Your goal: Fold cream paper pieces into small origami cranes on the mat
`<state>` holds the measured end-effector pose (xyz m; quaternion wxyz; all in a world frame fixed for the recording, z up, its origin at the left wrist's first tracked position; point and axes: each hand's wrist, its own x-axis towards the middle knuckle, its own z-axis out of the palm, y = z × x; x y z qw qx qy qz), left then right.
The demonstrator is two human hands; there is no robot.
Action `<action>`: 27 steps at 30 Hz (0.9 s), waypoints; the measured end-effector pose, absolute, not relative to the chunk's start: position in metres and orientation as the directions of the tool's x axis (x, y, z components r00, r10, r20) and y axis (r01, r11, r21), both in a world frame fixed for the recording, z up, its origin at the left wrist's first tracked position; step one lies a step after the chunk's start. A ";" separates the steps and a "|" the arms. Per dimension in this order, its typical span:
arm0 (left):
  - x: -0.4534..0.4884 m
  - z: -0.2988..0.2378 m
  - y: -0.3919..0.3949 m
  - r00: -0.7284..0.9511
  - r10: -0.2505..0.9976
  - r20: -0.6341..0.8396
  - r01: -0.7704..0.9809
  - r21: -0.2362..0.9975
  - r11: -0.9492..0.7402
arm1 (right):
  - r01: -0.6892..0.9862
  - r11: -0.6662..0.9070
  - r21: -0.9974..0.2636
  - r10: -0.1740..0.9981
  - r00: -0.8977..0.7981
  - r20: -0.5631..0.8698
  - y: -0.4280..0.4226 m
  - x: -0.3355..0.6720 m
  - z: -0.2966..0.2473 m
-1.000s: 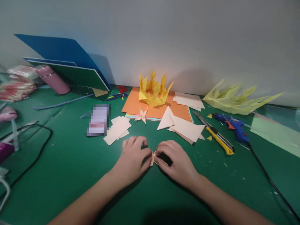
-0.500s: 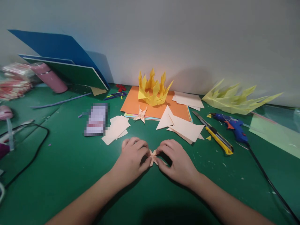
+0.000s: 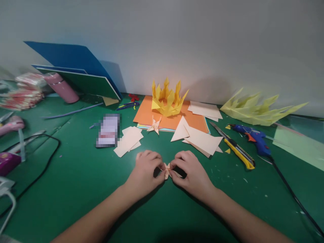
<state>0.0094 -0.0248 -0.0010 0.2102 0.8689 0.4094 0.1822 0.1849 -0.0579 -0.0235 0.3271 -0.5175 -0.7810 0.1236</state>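
Between my fingertips is a small peach folded paper piece (image 3: 167, 171), its middle pinched into points. My left hand (image 3: 149, 168) grips its left side between thumb and fingers. On the other side my right hand (image 3: 191, 168) pinches the right edge the same way. Fingers cover much of the paper. Beyond the hands, a similar peach origami figure (image 3: 154, 125) rests at the front edge of an orange paper stack (image 3: 141, 113). Loose peach paper sheets (image 3: 129, 140) lie past my left hand, and more peach sheets with a folded triangle (image 3: 180, 130) past my right.
A yellow paper crown (image 3: 167, 107) stands on the orange stack. To the right are a utility knife (image 3: 238, 152) with its blade out, a blue glue gun (image 3: 255, 136) with a cord and a pale yellow folded crown (image 3: 253, 111). A blurred phone (image 3: 108, 131) and a pink bottle (image 3: 62, 87) are left.
The whole view has shifted slightly right and down. Both hands stay on the small folded paper; their fingertips are a little closer together, covering more of it.
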 end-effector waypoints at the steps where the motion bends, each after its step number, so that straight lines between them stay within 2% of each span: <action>1: 0.009 -0.001 -0.025 0.602 0.783 0.158 0.633 0.503 -0.588 | 0.717 0.430 -0.548 0.892 -0.243 0.382 -0.057 0.184 -0.024; 6: 0.010 -0.002 -0.026 0.614 0.762 0.208 0.623 0.465 -0.629 | 0.674 0.413 -0.612 0.901 -0.203 0.384 -0.056 0.181 -0.025; 15: 0.013 -0.006 -0.029 0.620 0.730 0.288 0.620 0.390 -0.681 | 0.637 0.433 -0.638 0.889 -0.188 0.417 -0.056 0.179 -0.025; 27: 0.013 -0.005 -0.030 0.601 0.726 0.334 0.594 0.422 -0.686 | 0.669 0.455 -0.588 0.876 -0.217 0.431 -0.056 0.179 -0.028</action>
